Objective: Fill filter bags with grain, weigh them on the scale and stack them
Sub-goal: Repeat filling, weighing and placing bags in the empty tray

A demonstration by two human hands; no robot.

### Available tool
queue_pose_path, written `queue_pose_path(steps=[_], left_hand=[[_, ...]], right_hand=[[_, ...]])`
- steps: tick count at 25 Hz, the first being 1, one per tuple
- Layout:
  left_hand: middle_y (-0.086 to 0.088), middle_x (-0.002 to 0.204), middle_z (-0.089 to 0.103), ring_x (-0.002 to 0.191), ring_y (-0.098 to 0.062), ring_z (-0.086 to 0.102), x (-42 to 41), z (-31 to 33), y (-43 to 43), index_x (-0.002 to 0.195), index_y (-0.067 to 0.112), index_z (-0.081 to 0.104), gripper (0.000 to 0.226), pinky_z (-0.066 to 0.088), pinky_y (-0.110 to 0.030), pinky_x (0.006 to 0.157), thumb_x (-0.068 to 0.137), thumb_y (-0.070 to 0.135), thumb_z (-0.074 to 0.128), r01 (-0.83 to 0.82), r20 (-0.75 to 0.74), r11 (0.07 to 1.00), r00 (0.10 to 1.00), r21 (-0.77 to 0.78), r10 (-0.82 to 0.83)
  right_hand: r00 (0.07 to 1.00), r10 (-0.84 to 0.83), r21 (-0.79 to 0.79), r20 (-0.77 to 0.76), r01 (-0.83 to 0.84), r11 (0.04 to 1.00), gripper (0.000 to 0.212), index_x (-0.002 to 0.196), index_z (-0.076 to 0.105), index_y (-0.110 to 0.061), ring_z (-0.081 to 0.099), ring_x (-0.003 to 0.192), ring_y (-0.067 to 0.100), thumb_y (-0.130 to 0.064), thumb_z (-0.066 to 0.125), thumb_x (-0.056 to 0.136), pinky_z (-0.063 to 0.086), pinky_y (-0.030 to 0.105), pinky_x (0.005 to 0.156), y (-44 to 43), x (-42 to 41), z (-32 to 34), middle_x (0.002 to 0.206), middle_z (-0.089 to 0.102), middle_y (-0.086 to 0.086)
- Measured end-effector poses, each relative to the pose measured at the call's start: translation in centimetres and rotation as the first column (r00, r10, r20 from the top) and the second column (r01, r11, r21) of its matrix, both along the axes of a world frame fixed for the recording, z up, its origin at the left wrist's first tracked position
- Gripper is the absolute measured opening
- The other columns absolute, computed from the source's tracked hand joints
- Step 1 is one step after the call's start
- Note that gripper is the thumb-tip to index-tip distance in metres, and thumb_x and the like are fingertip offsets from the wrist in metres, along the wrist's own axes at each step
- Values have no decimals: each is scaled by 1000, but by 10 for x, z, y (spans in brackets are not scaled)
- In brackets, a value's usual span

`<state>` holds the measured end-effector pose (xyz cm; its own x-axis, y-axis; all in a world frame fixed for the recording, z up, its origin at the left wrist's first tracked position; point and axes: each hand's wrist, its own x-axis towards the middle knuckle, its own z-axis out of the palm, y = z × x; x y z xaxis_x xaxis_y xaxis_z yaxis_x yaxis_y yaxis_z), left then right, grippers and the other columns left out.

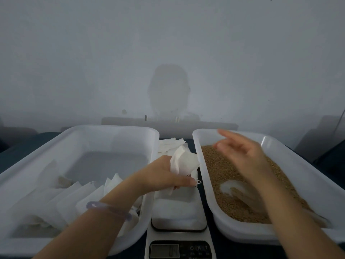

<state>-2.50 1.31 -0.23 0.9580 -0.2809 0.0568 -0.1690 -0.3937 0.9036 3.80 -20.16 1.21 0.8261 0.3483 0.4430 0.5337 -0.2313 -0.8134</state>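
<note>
From the head view, our left hand (164,174) grasps a crumpled white paper-like filter bag (184,161) just above the far end of the white digital kitchen scale (179,245). Our right hand (242,156) hovers to the scale's right over the brown grain (224,169), fingers loosely spread and, as far as the blur lets us tell, holding nothing. The risks, as we judge them: the bag's mouth is scrunched in the fist, so grain brought across could miss it and scatter onto the scale's white rectangular weighing dish (177,212) or the gap beside it. Stray grains there would falsify the next reading. The bag's thin drawstring (198,182) dangles close to the dish and could snag or drag on it. By count we see one scale, one dish and one bag in hand. There are two translucent white plastic tubs, the grain tub (280,141) right of the scale and the stacking tub (112,128) left of it. One pale lilac bangle (108,208) sits on the left wrist. Filled white bags (74,199) in the left tub number at least five, overlapping too much for an exact tally. A fanned pile of flat empty bags (171,144) lies behind the scale, uncountable. A pale shape in the grain is too blurred to name.
</note>
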Motion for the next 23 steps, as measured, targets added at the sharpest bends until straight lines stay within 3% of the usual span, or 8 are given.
queue_pose_path(steps=[2,4,5,7,10,14,21,23], left_hand=[[13,51,54,48,-1,50,-3,2,0,70,21,60,18,40,-13,53,79,23,75,47,22,998,999,-48,-46],[10,56,52,50,-3,48,-4,3,-2,86,12,60,34,40,-16,54,73,40,73,54,28,991,998,-121,-51],[10,58,50,50,-3,46,-4,3,-3,92,8,59,50,40,-17,55,67,51,69,43,32,991,999,-127,-40],[14,60,49,50,0,45,-2,2,-7,94,8,59,67,40,-16,56,57,65,60,4,39,998,999,-69,-2],[17,58,52,49,1,46,-1,-1,-8,88,19,61,60,40,-15,55,55,69,56,-21,41,995,999,-95,25],[19,56,58,49,3,51,-3,-2,-7,81,29,54,33,40,-10,54,65,56,63,14,94,987,996,-160,1],[18,65,58,61,2,55,2,-6,-5,97,22,55,65,42,-13,58,44,54,75,-116,74,984,989,-132,127],[15,66,57,64,-1,54,2,-7,-5,100,20,54,69,43,-16,60,44,54,76,-132,77,982,987,-135,143]], right_hand=[[970,-242,-402,-17,215,890,35,115,60,-40,60,108,9,-46,63,80,48,26,90,-50,25,2,114,64,-12],[933,-333,-849,-137,63,525,41,120,57,-29,55,114,12,-40,68,81,43,30,99,-102,39,-9,124,57,-9],[904,-372,-928,-211,-66,368,39,115,58,-32,55,111,8,-40,71,79,44,29,99,-121,40,-18,123,57,-12],[877,-410,-956,-250,-156,249,22,96,63,-37,58,97,1,-38,74,77,47,23,88,-140,35,-32,111,64,-12],[902,-402,-953,-158,-32,302,11,85,62,-34,58,84,1,-37,71,80,44,17,71,-140,39,-35,92,63,-11],[919,-386,-937,-82,61,343,19,85,58,-27,58,76,6,-44,65,83,39,18,60,-113,54,-21,85,60,-8],[921,-387,-901,40,201,384,12,103,56,-14,56,73,12,-15,53,91,39,20,54,-55,78,-28,90,59,1],[925,-374,-895,65,220,388,16,107,57,-13,58,80,16,-11,54,91,43,22,62,-48,82,-35,96,61,3]])
